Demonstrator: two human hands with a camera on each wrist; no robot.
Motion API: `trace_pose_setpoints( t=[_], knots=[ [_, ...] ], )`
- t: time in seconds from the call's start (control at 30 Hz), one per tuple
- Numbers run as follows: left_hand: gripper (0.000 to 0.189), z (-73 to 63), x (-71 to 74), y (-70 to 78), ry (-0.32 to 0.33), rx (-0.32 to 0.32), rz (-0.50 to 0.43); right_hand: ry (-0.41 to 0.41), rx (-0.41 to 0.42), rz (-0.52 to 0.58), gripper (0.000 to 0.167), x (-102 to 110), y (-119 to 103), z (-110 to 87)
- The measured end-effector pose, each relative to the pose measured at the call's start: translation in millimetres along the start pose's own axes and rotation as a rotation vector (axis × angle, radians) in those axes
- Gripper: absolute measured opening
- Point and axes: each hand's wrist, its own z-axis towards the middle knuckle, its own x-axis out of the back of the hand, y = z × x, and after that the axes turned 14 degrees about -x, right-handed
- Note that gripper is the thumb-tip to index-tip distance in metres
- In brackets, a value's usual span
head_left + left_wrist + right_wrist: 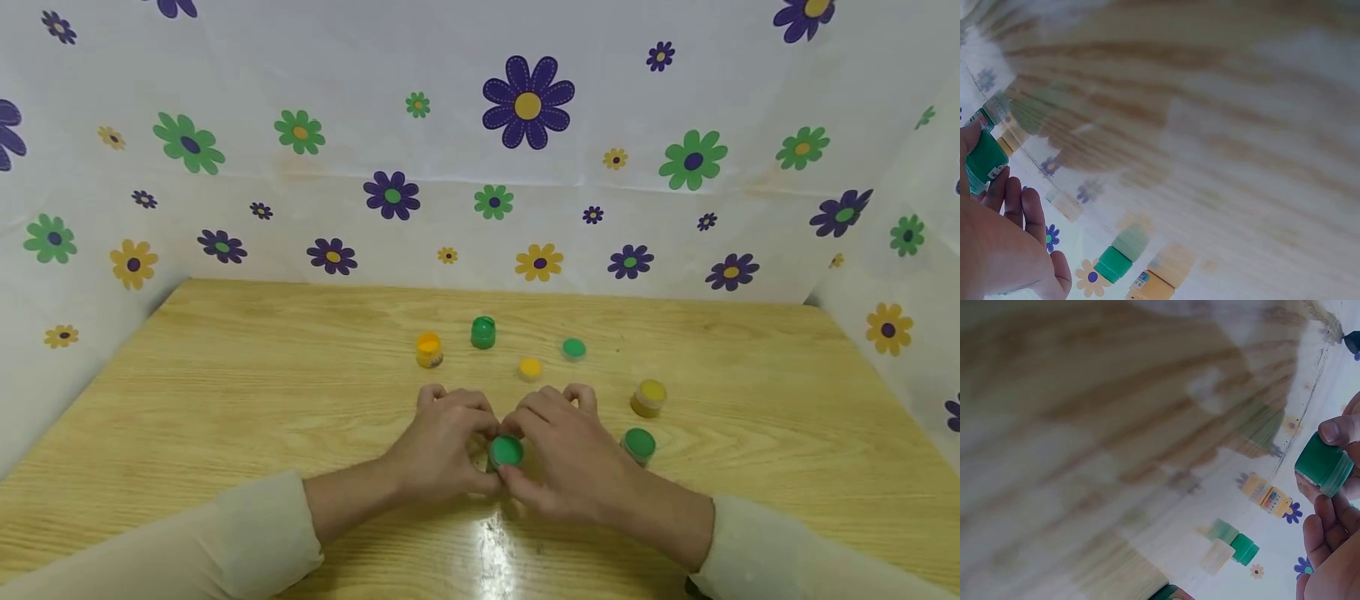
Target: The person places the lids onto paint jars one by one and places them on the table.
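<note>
Close to the near side of the table, both hands hold one small paint jar (506, 452) with green paint and a green top. My left hand (448, 446) grips it from the left, thumb and fingers around its side. The right hand (573, 458) pinches it from the other side, thumb at the near rim and fingers at the far rim. In the left wrist view the green jar (986, 159) lies between thumb and fingertips. Seen in the right wrist view, the right thumb presses on the jar (1325, 464) near its top.
Beyond the hands stand an uncapped orange-yellow jar (429, 353) and an uncapped green jar (483, 333). A yellow lid (530, 369) and a green lid (573, 348) lie nearby. By the right hand are a capped yellow jar (648, 398) and a green-topped jar (639, 444).
</note>
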Motion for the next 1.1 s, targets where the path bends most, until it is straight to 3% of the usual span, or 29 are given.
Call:
trace_pose_setpoints(
  t=[0.57, 0.8, 1.1],
  knots=[
    [0.024, -0.6, -1.7, -1.3, -0.01, -0.018, -0.015, 0.049, -0.03, -0.028, 0.032, -3.6, 1.3, -0.6],
    [0.026, -0.6, -1.4, -0.2, -0.003, -0.027, 0.01, 0.054, -0.015, 0.04, 0.034, -3.9, 5.6, 0.8],
    [0.027, 0.0, -0.4, -1.2, -0.02, 0.003, -0.017, 0.002, 0.01, 0.054, 0.029, -3.2, 5.7, -0.1]
  ],
)
